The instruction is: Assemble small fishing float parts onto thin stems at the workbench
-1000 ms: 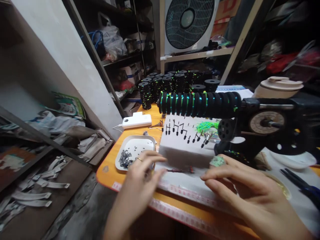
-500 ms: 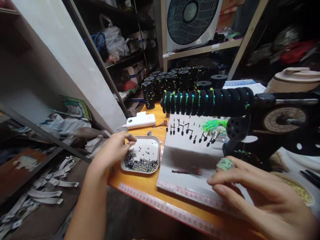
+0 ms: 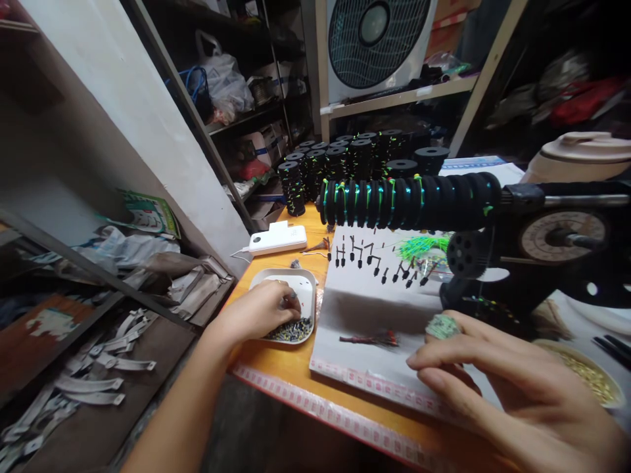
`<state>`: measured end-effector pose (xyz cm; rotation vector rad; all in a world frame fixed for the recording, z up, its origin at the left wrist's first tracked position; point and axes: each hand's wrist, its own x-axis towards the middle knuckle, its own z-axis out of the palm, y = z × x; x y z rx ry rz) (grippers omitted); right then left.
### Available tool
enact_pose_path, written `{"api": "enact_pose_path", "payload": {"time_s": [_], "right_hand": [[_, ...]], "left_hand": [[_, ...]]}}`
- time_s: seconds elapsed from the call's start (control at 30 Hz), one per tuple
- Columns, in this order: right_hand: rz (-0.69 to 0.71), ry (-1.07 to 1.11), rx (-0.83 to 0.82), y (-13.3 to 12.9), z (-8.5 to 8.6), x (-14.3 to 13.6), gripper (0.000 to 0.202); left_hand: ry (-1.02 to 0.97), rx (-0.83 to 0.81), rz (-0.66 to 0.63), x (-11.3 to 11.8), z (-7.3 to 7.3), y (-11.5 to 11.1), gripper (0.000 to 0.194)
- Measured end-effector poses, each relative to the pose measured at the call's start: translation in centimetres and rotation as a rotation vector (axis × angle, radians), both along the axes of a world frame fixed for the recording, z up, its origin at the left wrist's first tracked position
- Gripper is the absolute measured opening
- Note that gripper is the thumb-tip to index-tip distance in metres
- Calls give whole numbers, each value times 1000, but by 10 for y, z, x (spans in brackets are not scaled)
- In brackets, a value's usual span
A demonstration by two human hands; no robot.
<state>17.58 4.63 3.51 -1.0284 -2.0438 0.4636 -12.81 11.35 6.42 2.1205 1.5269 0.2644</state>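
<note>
Dipping into a white tray [image 3: 307, 295], the left hand [image 3: 266, 309] has its curled fingertips down among small dark and yellowish parts [image 3: 290, 330]; a second ago it was over the white board [image 3: 329, 351], and half a second ago it was at the tray's far left side. The shift appears to turn the work from the board to the loose pieces, which lie under and beside the fingers, though whether any is gripped cannot be told. The right hand [image 3: 513, 378], a green wrap [image 3: 442, 326] around one finger, holds its earlier pose at the board's right, thumb and forefinger nearly meeting; any fine item between them cannot be made out. A dark, red-tipped bundle [image 3: 369, 339] lies between the hands, below a black ribbed roller [image 3: 409, 202] banded in bright green and blue.
</note>
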Motion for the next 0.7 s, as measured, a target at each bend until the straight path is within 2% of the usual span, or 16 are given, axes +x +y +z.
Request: {"api": "enact_pose_path", "payload": {"time_s": [0.13,0.23,0.33,0.43,0.5,0.57,0.63,0.7], "right_hand": [[4,-8,-12,0,1,-1,7],[6,-1,-9,-1,0,-1,6],[34,23,-19,-1,4,-4,7],[38,63,-14,-1,12,-10,11],[35,74,-8,-2,18,-13,13],[23,78,-10,-2,20,-15,15],[6,88,-29,-2,21,-15,15],[11,118,-57,-1,21,-15,14]], "left_hand": [[-43,0,22,-5,3,7,18],[-108,103,155,-12,12,8,12],[-223,168,254,-5,17,-4,14],[-443,90,229,23,10,-30,16],[-930,-170,156,48,-1,-50,15],[-1177,-318,106,70,-11,-67,23],[-1221,-399,102,88,-19,-79,26],[-1187,-411,151,102,-25,-86,26]]}}
